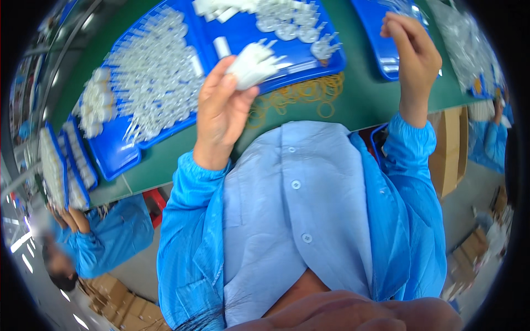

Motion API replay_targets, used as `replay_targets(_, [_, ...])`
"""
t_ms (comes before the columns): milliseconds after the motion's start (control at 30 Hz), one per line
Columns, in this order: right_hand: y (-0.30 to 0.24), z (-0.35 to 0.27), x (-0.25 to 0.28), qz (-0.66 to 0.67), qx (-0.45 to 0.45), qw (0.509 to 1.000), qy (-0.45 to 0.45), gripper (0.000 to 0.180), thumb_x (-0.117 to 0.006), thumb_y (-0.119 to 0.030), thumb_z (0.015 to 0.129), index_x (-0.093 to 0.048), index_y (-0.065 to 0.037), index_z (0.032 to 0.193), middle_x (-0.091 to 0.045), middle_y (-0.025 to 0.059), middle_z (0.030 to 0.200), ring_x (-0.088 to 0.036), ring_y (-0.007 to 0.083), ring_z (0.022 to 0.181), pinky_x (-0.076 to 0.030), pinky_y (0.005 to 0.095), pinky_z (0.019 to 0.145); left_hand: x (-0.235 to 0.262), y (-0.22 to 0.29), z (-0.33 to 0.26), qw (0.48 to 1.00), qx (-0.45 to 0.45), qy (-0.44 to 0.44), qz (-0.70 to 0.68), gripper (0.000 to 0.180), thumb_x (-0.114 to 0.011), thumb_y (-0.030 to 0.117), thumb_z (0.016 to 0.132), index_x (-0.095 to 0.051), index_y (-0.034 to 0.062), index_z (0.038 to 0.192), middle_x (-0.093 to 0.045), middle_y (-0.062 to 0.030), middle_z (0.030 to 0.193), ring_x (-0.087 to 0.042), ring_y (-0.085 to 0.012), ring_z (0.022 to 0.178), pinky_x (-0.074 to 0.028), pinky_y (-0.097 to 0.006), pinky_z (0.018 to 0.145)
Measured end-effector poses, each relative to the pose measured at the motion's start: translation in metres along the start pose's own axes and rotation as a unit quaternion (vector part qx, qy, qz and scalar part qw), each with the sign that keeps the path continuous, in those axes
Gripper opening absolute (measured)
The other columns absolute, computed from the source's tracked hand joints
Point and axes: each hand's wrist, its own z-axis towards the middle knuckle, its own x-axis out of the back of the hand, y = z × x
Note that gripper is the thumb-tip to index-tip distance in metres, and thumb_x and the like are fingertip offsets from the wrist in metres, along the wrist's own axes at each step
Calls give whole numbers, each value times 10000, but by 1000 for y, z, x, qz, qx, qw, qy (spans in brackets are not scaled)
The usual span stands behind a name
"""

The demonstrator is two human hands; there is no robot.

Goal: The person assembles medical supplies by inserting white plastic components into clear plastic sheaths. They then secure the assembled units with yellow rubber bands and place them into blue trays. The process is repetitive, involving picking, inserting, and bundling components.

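My left hand (223, 107) is closed around a bundle of white tube-like pieces (255, 65), whose thin ends stick out to the right. It is raised over the front edge of the middle blue tray (301, 70). That tray bears white pieces (226, 8), and clear round-based plastic pieces (287, 21) with thin stems. Above the right blue tray (381, 52) my right hand (414, 55) is raised with its fingers curled together. Whatever its fingertips may hold is too small or hidden to make out. Yellowish rubber bands (309, 92) lie in front of the middle tray.
At the left, a blue tray (113, 160) carries many clear stemmed pieces (157, 71) and white bundles (99, 102). Filled blue trays (69, 160) stand beyond it. Clear plastic bags (464, 38) lie at the right. Co-workers' blue sleeves (118, 231) show at both sides; a cardboard box (448, 149) stands at right.
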Motion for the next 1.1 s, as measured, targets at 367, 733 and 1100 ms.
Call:
replay_targets(367, [156, 22, 126, -493, 74, 866, 36, 187, -671, -247, 881, -735, -112, 994, -691, 70, 998, -631, 297, 943, -512, 395, 825, -9, -16, 21, 993, -56, 11, 100, 390, -622, 100, 941, -505, 24, 1306, -569, -199, 1310, -628, -315, 1134, -584, -391, 902])
replay_targets(733, [196, 58, 92, -511, 123, 847, -80, 215, -739, -203, 781, -698, 2, 830, -642, 216, 945, -592, 402, 934, -469, 477, 863, -15, -28, 37, 993, -44, 8, 108, 357, -626, 4, 907, -547, 4, 1255, -634, -147, 1192, -658, -248, 1045, -578, -374, 867])
replay_targets(1100, [106, 31, 53, -318, -45, 935, -151, 197, -669, -67, 864, -657, 5, 1047, -675, 137, 1016, -636, 279, 962, -497, 368, 841, -10, -24, 24, 995, -33, -25, 94, 418, -658, 65, 925, -522, 35, 1318, -576, -113, 1259, -590, -212, 1138, -526, -353, 937])
